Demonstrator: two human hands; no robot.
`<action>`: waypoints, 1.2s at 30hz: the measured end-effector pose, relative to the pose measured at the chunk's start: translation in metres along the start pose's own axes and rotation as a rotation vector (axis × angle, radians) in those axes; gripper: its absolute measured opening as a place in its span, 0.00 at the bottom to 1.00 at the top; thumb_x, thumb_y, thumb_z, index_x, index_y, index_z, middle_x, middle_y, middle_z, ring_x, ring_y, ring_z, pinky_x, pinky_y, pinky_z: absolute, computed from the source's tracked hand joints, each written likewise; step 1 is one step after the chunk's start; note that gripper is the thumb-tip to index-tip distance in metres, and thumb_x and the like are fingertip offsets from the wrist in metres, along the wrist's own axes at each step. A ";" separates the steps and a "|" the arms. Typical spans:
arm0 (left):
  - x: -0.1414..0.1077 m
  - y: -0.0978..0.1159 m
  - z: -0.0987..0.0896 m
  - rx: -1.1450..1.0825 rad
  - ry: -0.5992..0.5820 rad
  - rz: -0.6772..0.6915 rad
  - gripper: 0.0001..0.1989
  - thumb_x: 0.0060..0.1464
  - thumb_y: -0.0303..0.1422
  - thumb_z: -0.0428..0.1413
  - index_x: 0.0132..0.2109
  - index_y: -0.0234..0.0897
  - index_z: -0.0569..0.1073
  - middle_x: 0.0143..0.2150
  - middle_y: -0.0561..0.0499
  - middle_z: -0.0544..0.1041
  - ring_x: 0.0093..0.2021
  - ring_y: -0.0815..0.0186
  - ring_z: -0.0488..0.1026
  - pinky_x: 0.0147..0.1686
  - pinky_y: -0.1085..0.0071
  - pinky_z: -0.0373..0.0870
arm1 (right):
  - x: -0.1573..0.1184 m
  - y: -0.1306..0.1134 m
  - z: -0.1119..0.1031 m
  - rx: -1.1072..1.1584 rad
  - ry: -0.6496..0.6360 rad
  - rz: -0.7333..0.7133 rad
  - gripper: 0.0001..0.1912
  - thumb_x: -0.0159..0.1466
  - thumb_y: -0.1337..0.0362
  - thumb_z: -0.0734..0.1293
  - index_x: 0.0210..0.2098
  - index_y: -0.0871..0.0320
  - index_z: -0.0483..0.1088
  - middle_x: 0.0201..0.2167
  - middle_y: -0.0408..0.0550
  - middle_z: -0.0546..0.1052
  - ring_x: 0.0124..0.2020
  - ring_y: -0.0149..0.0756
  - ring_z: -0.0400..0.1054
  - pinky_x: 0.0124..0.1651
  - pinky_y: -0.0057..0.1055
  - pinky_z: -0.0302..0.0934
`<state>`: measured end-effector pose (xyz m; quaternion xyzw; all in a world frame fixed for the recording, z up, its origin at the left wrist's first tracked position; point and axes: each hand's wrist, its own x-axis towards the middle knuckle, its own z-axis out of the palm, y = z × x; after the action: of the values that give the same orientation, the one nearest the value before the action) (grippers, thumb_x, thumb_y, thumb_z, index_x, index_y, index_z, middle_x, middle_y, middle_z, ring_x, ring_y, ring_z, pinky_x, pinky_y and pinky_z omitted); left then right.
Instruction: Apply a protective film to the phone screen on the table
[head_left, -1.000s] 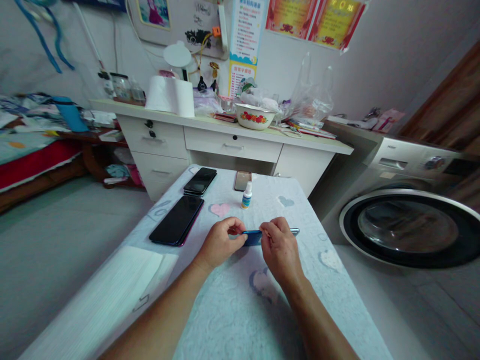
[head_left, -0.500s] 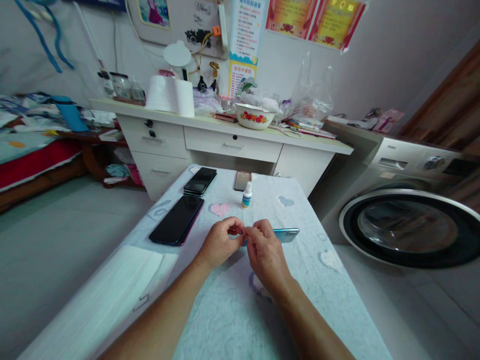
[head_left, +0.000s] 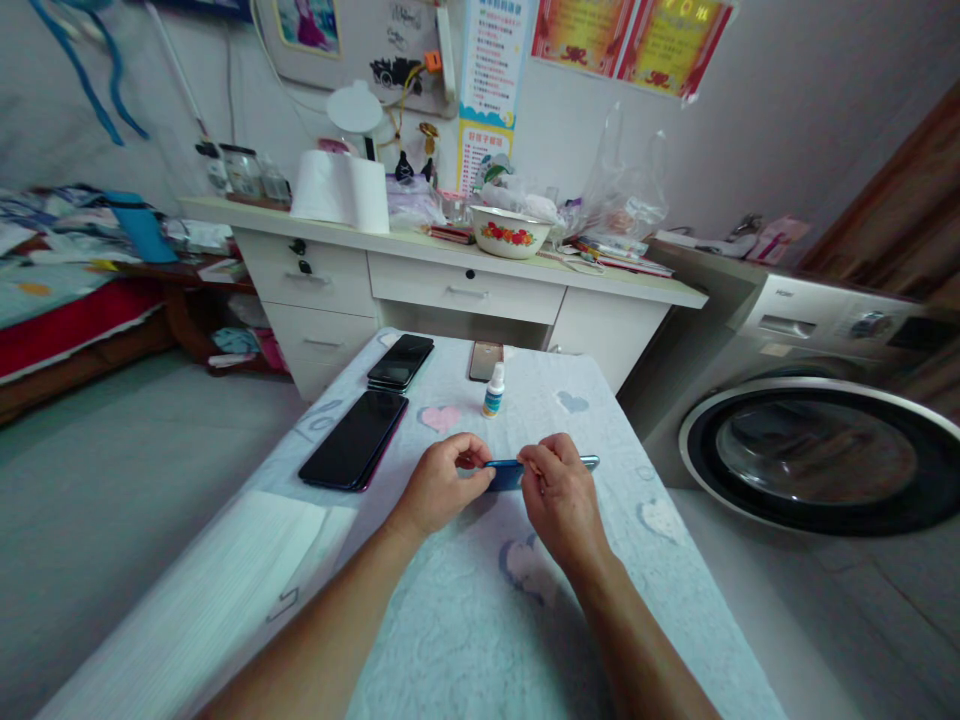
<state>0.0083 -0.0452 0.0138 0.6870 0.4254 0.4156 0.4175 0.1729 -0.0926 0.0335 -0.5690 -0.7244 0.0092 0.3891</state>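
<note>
A blue smartphone (head_left: 505, 476) is tilted up on its long edge over the cloth. My left hand (head_left: 442, 483) pinches its left end between thumb and fingers. My right hand (head_left: 559, 490) is closed at the phone's upper edge, covering its right half except the corner; whatever its fingertips pinch is too small or hidden to name. Just beyond the hands stands a small white spray bottle (head_left: 493, 391) with a blue and yellow label. To the left lie a large dark phone (head_left: 352, 440), on top of another with a pink edge, and a stack of phones (head_left: 401, 361).
Another phone (head_left: 486, 361) lies at the table's far edge. A folded whitish cloth (head_left: 202, 590) lies along the left side of the table (head_left: 465, 630). Behind stands a white desk (head_left: 465, 280) with a flowered bowl (head_left: 510, 233); a washing machine (head_left: 817, 420) is on the right.
My right hand has slid to the right along the phone's upper edge, uncovering the phone's left part. My left hand stays at the left end.
</note>
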 end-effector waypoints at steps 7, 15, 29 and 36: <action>0.000 0.002 -0.001 -0.001 -0.005 0.006 0.03 0.46 0.28 0.57 0.31 0.34 0.70 0.28 0.54 0.72 0.31 0.69 0.70 0.35 0.73 0.67 | -0.001 -0.001 0.005 0.000 -0.006 -0.003 0.11 0.60 0.74 0.59 0.35 0.59 0.72 0.34 0.47 0.66 0.32 0.31 0.64 0.36 0.27 0.59; 0.000 0.002 0.000 -0.016 -0.016 0.025 0.03 0.47 0.29 0.57 0.31 0.34 0.70 0.28 0.54 0.72 0.32 0.68 0.70 0.37 0.72 0.67 | -0.003 -0.012 0.015 0.078 -0.042 -0.096 0.11 0.63 0.73 0.58 0.36 0.58 0.72 0.35 0.47 0.65 0.32 0.30 0.63 0.36 0.25 0.59; -0.002 0.004 -0.001 -0.024 -0.018 0.006 0.03 0.47 0.29 0.57 0.30 0.35 0.69 0.28 0.55 0.71 0.32 0.69 0.69 0.37 0.72 0.66 | -0.002 -0.005 0.007 0.047 -0.037 -0.023 0.11 0.62 0.73 0.59 0.36 0.58 0.73 0.35 0.47 0.65 0.33 0.31 0.64 0.36 0.27 0.58; -0.002 0.006 -0.002 -0.009 -0.011 0.010 0.02 0.46 0.28 0.56 0.30 0.35 0.70 0.28 0.54 0.71 0.32 0.68 0.70 0.37 0.71 0.66 | 0.001 0.008 -0.008 -0.030 0.017 0.036 0.11 0.59 0.73 0.60 0.34 0.58 0.74 0.33 0.46 0.67 0.31 0.31 0.64 0.35 0.27 0.58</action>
<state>0.0070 -0.0487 0.0197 0.6894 0.4177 0.4159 0.4210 0.1837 -0.0929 0.0357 -0.5876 -0.7108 0.0005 0.3866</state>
